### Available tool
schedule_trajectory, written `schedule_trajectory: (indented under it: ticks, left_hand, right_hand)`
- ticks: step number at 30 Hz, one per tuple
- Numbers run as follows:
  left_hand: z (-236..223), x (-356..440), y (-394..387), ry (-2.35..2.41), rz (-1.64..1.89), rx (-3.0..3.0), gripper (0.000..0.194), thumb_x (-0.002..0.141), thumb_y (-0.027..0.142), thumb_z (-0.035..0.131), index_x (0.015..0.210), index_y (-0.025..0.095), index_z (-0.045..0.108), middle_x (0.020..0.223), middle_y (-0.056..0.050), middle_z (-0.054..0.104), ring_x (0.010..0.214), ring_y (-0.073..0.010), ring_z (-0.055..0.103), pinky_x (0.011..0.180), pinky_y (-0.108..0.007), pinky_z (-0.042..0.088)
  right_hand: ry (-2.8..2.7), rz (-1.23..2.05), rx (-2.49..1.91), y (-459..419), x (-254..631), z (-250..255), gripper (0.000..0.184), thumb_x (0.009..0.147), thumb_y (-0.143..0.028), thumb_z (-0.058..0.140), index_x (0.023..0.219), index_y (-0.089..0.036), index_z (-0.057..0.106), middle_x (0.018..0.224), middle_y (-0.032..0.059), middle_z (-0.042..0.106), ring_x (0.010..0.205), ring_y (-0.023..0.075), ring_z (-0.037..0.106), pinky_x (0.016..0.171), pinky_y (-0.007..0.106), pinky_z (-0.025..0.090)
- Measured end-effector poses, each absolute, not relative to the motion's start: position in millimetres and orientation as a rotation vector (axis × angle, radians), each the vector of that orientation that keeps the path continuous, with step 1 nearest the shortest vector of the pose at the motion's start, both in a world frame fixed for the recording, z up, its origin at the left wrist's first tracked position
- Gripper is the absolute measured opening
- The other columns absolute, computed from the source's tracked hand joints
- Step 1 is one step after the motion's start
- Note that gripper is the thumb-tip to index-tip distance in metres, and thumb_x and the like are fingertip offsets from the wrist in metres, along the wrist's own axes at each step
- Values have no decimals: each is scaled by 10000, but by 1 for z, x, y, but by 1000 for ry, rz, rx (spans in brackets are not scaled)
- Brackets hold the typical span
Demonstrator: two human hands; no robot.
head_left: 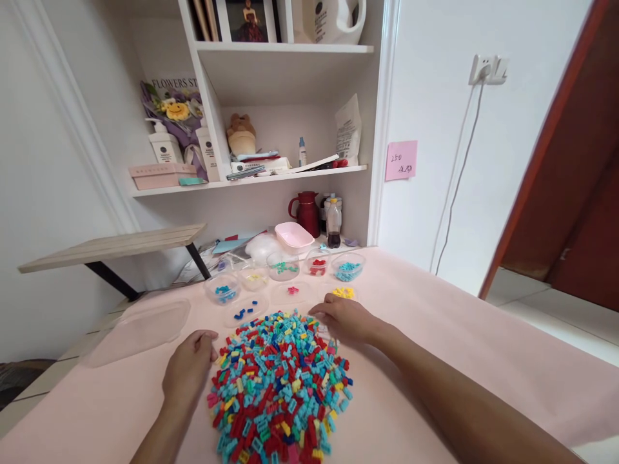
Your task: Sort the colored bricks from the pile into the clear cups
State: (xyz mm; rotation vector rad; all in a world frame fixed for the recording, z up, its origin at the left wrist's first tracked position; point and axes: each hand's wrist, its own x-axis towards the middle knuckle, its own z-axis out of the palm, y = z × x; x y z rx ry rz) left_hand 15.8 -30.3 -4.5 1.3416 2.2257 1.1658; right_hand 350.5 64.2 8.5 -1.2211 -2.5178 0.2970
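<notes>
Head view: the heap of small building bricks (285, 386) is spread on the pink tablecloth (425, 386) between the two hands, its long axis running away from the body. By the left hand (189, 366), the heap's left edge is met; the fingers are loosely curled, and whether a brick is held cannot be told. The right hand (345, 317) is placed at the far right edge, so the heap lies to its left and nearer the body; its fingers are bent with the tips lowered, and any pinched brick is hidden. Just beyond it, yellow bricks (343, 293) are partly screened by the knuckles. Farther left, pink bricks (293, 290) and dark-blue bricks (239, 315) are set out, with red bricks (318, 265) and light-blue bricks (348, 271) contained in clear tubs behind.
</notes>
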Motion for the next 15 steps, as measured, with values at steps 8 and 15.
schedule_trajectory:
  ticks: [8,15]
  left_hand:
    - [-6,15,-30,2196,1197,1346,304,758,414,438,858,238,665,587,26,646,504,-179,549,520,-285,361]
    - [-5,16,-31,2192,1203,1362,311,759,411,429,866,234,661,583,24,640,542,-185,578,531,-282,372]
  right_hand:
    - [-2469,428,-1215,63,356,19,290,844,-202,511,1056,-255,701,1000,55,650,859,181,611,772,277,411]
    - [-2515,383,-1205,64,353,12,373,871,-238,496,1208,-310,638,1054,64,629,878,200,616,766,295,414]
